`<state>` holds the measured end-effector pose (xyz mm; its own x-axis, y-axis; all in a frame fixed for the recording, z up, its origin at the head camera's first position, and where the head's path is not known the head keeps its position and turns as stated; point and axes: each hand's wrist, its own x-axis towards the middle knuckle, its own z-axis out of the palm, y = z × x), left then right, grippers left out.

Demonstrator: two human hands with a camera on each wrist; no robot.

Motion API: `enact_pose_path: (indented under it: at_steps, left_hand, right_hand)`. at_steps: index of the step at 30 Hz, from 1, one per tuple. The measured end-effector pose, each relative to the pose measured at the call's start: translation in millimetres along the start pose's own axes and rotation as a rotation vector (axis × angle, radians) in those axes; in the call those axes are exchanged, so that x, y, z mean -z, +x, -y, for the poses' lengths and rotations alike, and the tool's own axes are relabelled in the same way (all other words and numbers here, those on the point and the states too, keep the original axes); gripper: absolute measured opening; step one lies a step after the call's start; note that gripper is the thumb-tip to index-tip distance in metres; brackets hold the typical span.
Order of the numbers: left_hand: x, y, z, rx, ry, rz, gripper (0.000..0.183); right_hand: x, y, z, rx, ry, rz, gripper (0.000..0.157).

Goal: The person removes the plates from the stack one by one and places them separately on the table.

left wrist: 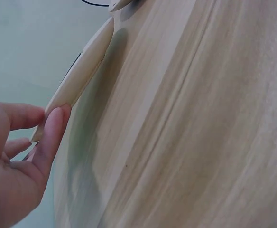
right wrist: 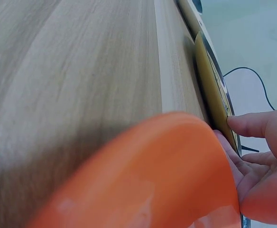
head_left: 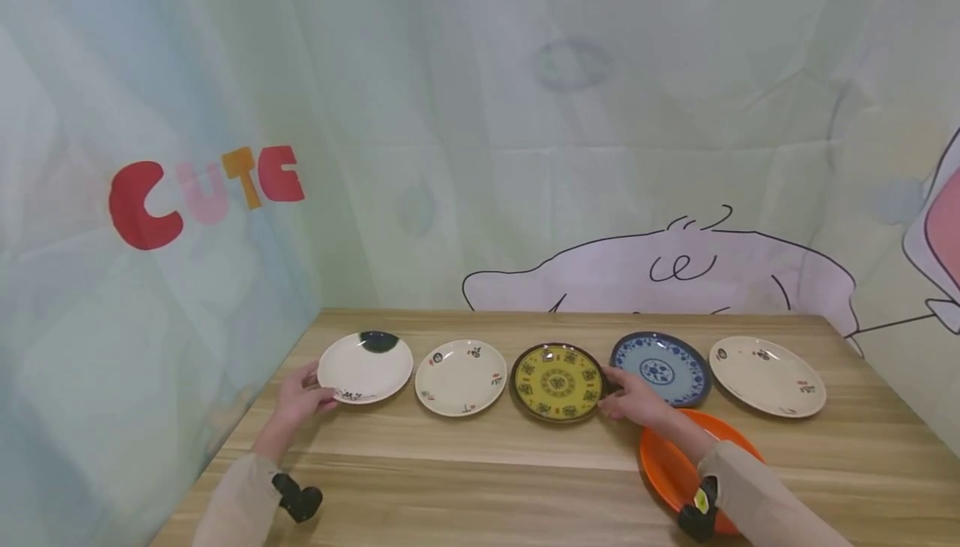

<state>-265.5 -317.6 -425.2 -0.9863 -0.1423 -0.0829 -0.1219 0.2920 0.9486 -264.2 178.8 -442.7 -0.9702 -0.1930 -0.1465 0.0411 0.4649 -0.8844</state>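
At the left end of a row of plates, my left hand point(head_left: 297, 403) grips the near-left rim of a white plate with a dark green patch point(head_left: 367, 373). In the left wrist view this plate point(left wrist: 84, 69) is pinched between thumb and fingers, its shadow showing on the table below. My right hand point(head_left: 636, 401) holds the right rim of a yellow patterned plate with a dark edge point(head_left: 557, 384). Seen from the right wrist, the thumb lies on the side of the yellow plate point(right wrist: 210, 80), with other fingers at its rim.
Between the two held plates lies a cream plate with small motifs point(head_left: 461, 378). A blue floral plate point(head_left: 660, 363) and an oval cream plate point(head_left: 767, 376) continue the row rightward. An orange plate point(head_left: 663, 468) sits under my right forearm. A printed curtain point(head_left: 480, 155) hangs behind the wooden table point(head_left: 450, 480).
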Motion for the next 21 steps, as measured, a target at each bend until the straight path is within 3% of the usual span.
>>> enact_pose_path:
  at_steps: [21]
  left_hand:
    - [-7.2,-2.2,5.1,0.029,0.021,-0.011,0.069]
  right_hand:
    - [-0.1,0.3,0.2,-0.002,0.011,0.001,0.068]
